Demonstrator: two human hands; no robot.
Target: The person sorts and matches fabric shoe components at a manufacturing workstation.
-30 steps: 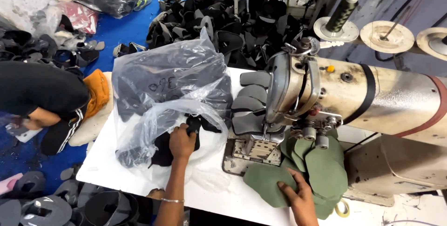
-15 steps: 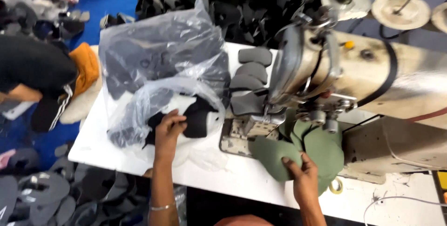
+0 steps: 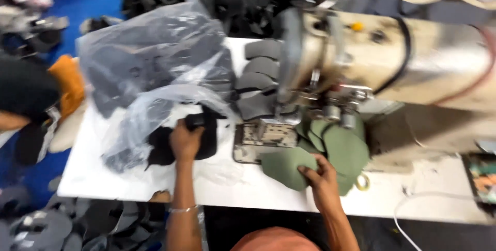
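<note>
Black pieces (image 3: 199, 137) lie at the mouth of a clear plastic bag (image 3: 155, 116), mid-bench toward the front edge; left hand (image 3: 185, 141) sits on them, fingers curled and pinching one piece. Bag is crumpled w/ more dark pieces inside, and a bigger clear bag (image 3: 150, 59) of dark stuff sits behind it near the back-left corner. Green pieces (image 3: 330, 153) are stacked under the sewing machine (image 3: 382, 54), right of the needle plate; right hand (image 3: 323, 181) presses the front green piece (image 3: 283, 167), fingers flat & slightly spread, near the front edge. Grey pieces (image 3: 258, 80) are stacked btwn bags and machine. Bench (image 3: 93, 178) has bare white room at the front-left corner and along the front edge btwn the hands; right end is taken by the machine. Vs. half a sec ago: left hand has closed on a black piece; right hand stays on the green piece, about same spot. View blurred.
</note>
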